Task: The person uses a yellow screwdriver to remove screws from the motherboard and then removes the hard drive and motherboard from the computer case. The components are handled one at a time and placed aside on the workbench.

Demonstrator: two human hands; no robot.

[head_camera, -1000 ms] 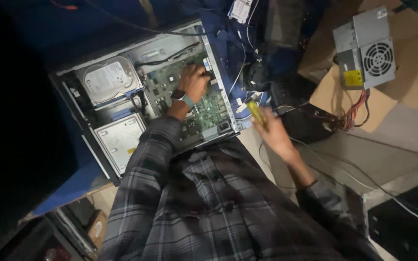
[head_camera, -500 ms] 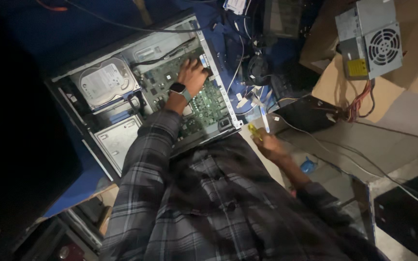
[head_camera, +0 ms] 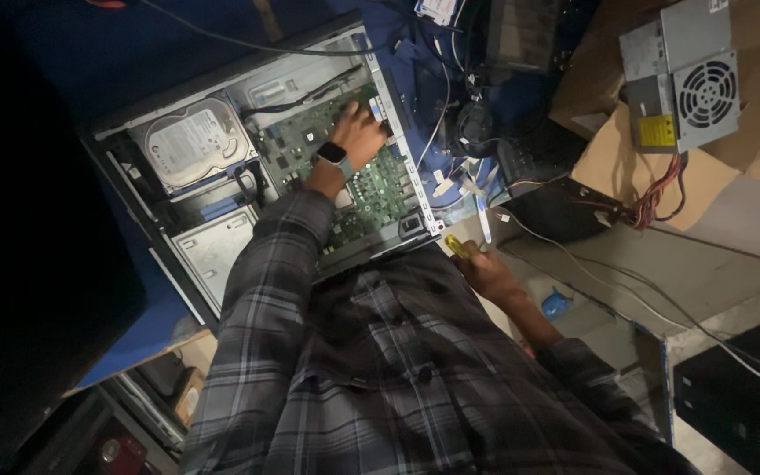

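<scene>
The left hand [head_camera: 361,132], with a watch [head_camera: 334,155] worn at the wrist, is laid on the green circuit board [head_camera: 371,189] inside the open computer case [head_camera: 222,176], fingers bent down onto a part near the case's far edge; whether anything is pinched cannot be told. The right hand [head_camera: 485,268] is closed around the yellow handle of a screwdriver [head_camera: 457,246], held just beside the near corner of the case. A silver hard drive [head_camera: 191,145] is seated in the case beside the board. A grey power supply [head_camera: 683,84] is placed on cardboard [head_camera: 626,167], well apart to the right.
</scene>
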